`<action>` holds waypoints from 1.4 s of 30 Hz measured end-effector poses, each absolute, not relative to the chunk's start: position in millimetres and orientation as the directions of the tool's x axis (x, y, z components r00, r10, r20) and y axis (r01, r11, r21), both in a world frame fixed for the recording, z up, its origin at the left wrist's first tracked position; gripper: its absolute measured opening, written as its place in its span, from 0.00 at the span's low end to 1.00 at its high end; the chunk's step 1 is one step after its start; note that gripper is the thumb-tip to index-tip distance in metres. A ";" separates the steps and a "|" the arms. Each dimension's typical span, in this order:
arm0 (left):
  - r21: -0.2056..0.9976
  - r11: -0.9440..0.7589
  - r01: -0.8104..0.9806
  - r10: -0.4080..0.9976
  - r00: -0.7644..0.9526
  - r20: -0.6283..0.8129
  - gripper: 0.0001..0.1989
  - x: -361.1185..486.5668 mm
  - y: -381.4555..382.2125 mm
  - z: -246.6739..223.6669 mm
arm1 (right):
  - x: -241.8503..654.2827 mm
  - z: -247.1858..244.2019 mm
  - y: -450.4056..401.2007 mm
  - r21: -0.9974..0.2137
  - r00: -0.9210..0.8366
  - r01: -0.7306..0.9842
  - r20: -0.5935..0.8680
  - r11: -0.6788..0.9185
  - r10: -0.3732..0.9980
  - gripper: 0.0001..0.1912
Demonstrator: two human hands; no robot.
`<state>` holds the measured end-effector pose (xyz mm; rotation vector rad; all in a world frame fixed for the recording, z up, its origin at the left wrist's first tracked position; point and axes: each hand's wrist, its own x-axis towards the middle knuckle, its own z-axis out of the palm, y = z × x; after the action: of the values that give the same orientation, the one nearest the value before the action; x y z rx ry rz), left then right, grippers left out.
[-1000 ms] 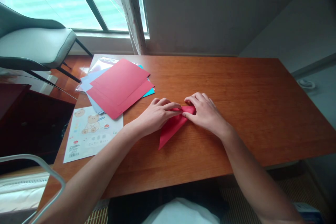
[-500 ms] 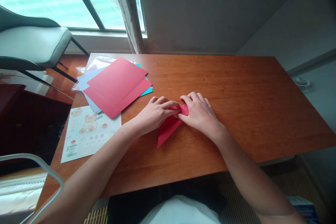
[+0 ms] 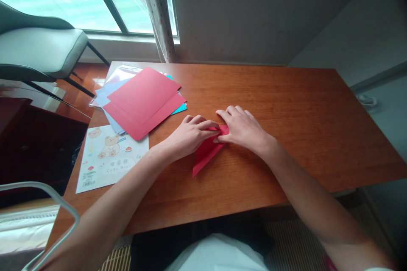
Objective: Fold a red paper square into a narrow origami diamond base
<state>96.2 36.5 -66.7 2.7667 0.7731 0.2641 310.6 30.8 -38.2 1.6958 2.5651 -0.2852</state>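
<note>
A folded piece of red paper (image 3: 208,152) lies on the wooden table, with a pointed corner toward me. My left hand (image 3: 190,135) rests over its upper left part, fingers held close together and pressing down on it. From the other side, my right hand (image 3: 243,129) has its thumb on the paper near the left fingertips. The right index finger arches beyond the paper's far edge, and the paper's right end sits between thumb and fingers. My hands cover part of the folds.
Several red sheets (image 3: 144,101) lie on pale blue and cyan paper at the table's left. Nearer me is a white sheet with bear drawings (image 3: 110,165). A chair (image 3: 41,51) stands beyond the table (image 3: 302,127), and a pale curved tube (image 3: 68,209) is at lower left.
My right index finger has lifted and moved slightly away from the paper's far edge. My left hand stays on the paper. The whole view has shifted slightly.
</note>
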 end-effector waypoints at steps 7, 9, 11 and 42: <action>0.306 -0.823 0.479 0.530 0.842 0.106 0.15 96.6 36.3 -66.6 | 309.9 -31.4 30.8 -0.091 -0.420 0.907 -0.176 0.410 0.890 0.42; 0.311 -0.818 0.483 0.535 0.838 0.105 0.15 96.8 35.9 -65.8 | 310.0 -30.3 30.6 -0.082 -0.421 0.907 -0.188 0.413 0.887 0.43; 0.313 -0.814 0.489 0.541 0.834 0.105 0.15 97.1 35.5 -64.8 | 310.3 -29.7 30.3 -0.076 -0.421 0.907 -0.195 0.414 0.886 0.43; 0.308 -0.805 0.507 0.556 0.826 0.095 0.14 97.3 35.6 -65.8 | 322.9 -41.5 14.3 -0.184 -0.373 0.919 -0.126 0.348 0.919 0.45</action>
<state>97.3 35.6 -65.8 2.7384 0.8139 0.2619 322.9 14.3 -41.5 1.7588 2.5784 -0.3522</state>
